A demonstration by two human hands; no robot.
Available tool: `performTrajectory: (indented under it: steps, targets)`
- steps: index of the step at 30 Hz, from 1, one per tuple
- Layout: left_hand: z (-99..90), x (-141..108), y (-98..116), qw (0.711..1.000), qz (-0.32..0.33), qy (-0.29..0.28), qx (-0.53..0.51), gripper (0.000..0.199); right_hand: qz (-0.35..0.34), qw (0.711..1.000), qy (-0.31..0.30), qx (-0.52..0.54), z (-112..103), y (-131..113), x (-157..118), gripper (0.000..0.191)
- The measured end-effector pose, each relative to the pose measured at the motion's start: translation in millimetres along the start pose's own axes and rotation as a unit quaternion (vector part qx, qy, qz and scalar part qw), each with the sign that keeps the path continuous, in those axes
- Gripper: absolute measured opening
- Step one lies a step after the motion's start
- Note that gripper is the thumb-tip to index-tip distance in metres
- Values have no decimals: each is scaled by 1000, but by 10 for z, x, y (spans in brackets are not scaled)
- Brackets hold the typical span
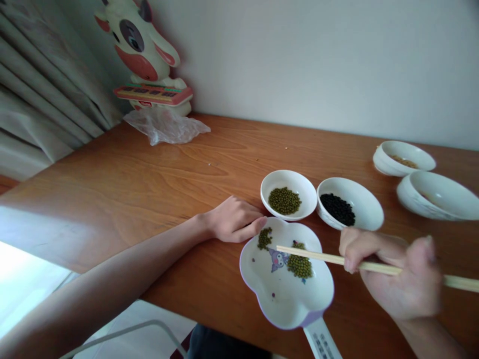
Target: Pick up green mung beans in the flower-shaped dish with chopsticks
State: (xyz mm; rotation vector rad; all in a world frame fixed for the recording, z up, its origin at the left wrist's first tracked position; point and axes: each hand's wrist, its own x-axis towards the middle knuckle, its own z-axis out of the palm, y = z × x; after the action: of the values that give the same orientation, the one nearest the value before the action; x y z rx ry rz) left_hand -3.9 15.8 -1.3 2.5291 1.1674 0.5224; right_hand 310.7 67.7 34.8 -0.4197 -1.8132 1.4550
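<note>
My right hand (392, 269) is closed round a pair of wooden chopsticks (318, 255). Their tips hover over a white, purple-rimmed flower-shaped dish (284, 299) with a handle and a cartoon print. Two clusters of green mung beans lie in it: a small one (265, 239) at the upper left and a larger one (300, 264) at the right, with a dark bean at its top. My left hand (239, 219) rests on the table, fingers curled, thumb and forefinger at the dish's upper left rim. Just behind stands a white bowl (289, 175) of mung beans (285, 200).
Black beans (339, 208) fill part of a bowl (368, 204) beside the mung bean bowl. Two more white bowls (385, 162) (437, 199) stand at the far right. A cow-shaped toy keyboard (149, 60) and a clear plastic bag (168, 128) occupy the table's back left, near a curtain (45, 94).
</note>
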Motion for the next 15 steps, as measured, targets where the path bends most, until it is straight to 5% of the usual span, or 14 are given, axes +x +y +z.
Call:
performTrajectory:
  steps: [15]
  targets:
    - [23,-14,-1,1000,-10,2,-1,41,33,998,-22,-52,251,49,-58,85]
